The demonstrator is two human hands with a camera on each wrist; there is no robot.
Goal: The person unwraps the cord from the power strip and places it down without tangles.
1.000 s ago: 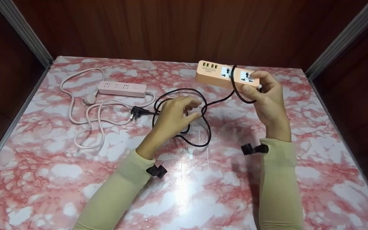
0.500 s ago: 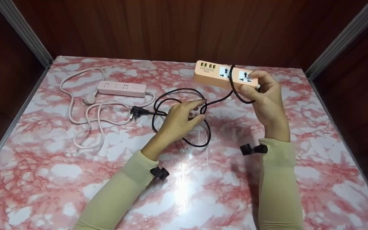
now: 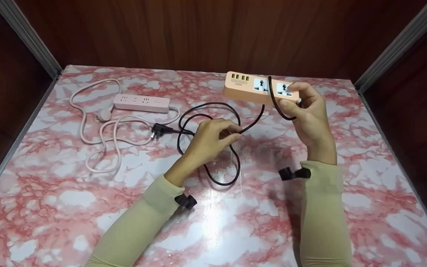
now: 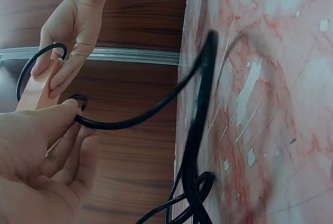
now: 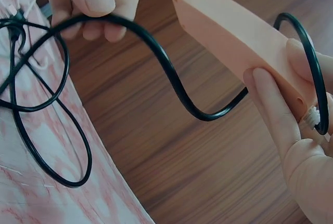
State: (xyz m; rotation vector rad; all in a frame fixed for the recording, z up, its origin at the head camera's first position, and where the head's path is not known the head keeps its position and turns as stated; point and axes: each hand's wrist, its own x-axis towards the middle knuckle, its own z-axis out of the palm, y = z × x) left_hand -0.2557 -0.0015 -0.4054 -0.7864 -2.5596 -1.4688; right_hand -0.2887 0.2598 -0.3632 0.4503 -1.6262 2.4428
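My right hand (image 3: 311, 118) grips the right end of an orange power strip (image 3: 243, 92), held up above the table with its sockets and USB ports facing me. One turn of its black cord (image 3: 252, 124) passes around the strip. My left hand (image 3: 213, 139) pinches that cord between thumb and fingers, left of and below the strip. In the right wrist view the cord (image 5: 171, 76) sags in a curve between the two hands. Beyond my left hand the cord lies in loose loops, ending at a black plug (image 3: 159, 129) on the table.
On the left of the marbled red-and-white table (image 3: 76, 200) lies a pink power strip (image 3: 141, 103). Its pale cord (image 3: 83, 126) spreads in loops around a round plug (image 3: 105, 115), close to the black plug. Dark wooden panels (image 3: 213, 33) stand behind and at both sides.
My left hand has moved right and now pinches the black cord, where its fingers were apart before. A cord loop has shifted toward me. The orange strip has moved slightly left.
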